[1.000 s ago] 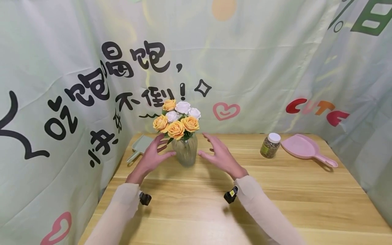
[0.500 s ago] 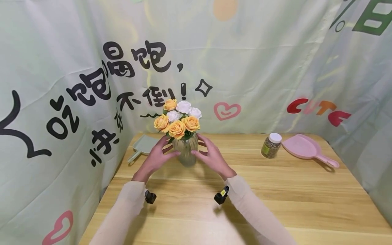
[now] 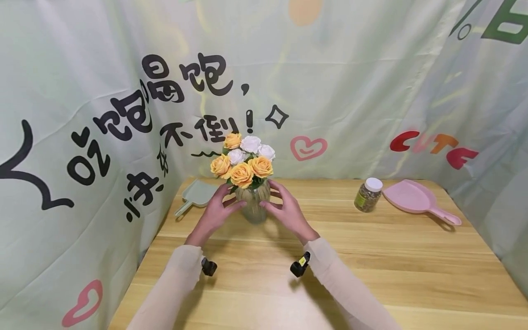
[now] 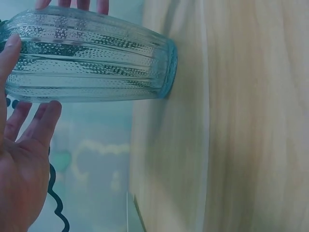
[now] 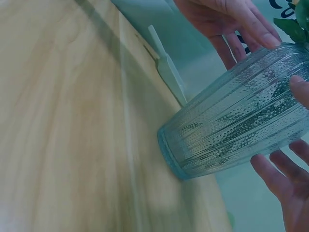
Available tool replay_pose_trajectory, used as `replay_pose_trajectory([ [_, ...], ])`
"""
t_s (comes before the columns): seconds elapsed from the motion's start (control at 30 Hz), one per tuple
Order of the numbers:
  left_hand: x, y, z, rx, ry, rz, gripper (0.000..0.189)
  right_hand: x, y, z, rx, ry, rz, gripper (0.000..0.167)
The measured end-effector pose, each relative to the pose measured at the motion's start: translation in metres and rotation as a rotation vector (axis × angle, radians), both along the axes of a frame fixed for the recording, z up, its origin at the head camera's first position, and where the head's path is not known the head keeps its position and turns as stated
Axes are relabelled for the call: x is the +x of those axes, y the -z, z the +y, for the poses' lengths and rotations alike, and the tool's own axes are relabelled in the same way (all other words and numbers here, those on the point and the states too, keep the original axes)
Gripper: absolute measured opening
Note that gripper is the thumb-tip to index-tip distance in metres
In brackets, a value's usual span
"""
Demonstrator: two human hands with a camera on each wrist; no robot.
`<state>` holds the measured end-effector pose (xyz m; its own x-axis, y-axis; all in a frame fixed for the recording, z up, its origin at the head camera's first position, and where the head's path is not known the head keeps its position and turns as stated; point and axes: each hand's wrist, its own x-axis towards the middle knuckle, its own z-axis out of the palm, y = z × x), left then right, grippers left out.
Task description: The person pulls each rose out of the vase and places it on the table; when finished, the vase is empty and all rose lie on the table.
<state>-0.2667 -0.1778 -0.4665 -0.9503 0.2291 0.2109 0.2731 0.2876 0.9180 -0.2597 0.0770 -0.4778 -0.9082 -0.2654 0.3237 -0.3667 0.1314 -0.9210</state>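
A ribbed, clear glass vase (image 3: pixel 254 211) stands upright near the table's back edge, its dotted texture plain in the left wrist view. Orange and white roses (image 3: pixel 242 174) with green leaves fill its mouth. From the left, my left hand (image 3: pixel 216 211) holds the vase's upper body, thumb in front and fingers round the side. My right hand (image 3: pixel 287 211) grips the opposite side in the same way, its thumb (image 5: pixel 300 89) laid on the front of the glass. The vase's foot (image 4: pixel 169 70) is right at the wooden tabletop.
A grey-green dustpan (image 3: pixel 197 195) lies left of the vase. Farther right are a white-lidded jar (image 3: pixel 368 196) with small brown contents and a pink dustpan (image 3: pixel 412 198). A printed curtain (image 3: pixel 350 91) hangs behind the wooden table (image 3: pixel 371 270).
Both hands have closed in on the vase from either side, from apart a second ago to holding it now. The whole head view has shifted slightly.
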Motion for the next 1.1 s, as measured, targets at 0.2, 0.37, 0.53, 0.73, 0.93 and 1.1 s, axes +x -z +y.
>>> replay_pose_trajectory([
  [0.2, 0.012, 0.002, 0.004, -0.006, 0.005, 0.018, 0.074, 0.012, 0.001, 0.010, 0.026, -0.006, 0.011, 0.076],
  [0.37, 0.026, 0.004, 0.009, -0.021, 0.018, 0.019, 0.078, 0.027, 0.000, 0.020, 0.057, -0.001, 0.006, 0.076],
  [0.53, 0.037, 0.004, 0.013, -0.037, 0.035, 0.042, 0.075, 0.038, 0.000, 0.029, 0.062, -0.004, -0.006, 0.074],
  [0.73, 0.042, 0.005, 0.017, 0.001, 0.046, 0.030, 0.079, 0.043, 0.001, 0.032, 0.052, -0.010, 0.002, 0.073],
  [0.93, 0.041, 0.010, 0.018, 0.022, 0.090, 0.041, 0.094, 0.046, -0.005, 0.034, 0.077, 0.024, 0.082, 0.064],
  [1.1, 0.040, 0.014, 0.016, 0.031, 0.088, 0.033, 0.091, 0.046, -0.025, 0.041, 0.112, 0.068, 0.307, 0.046],
])
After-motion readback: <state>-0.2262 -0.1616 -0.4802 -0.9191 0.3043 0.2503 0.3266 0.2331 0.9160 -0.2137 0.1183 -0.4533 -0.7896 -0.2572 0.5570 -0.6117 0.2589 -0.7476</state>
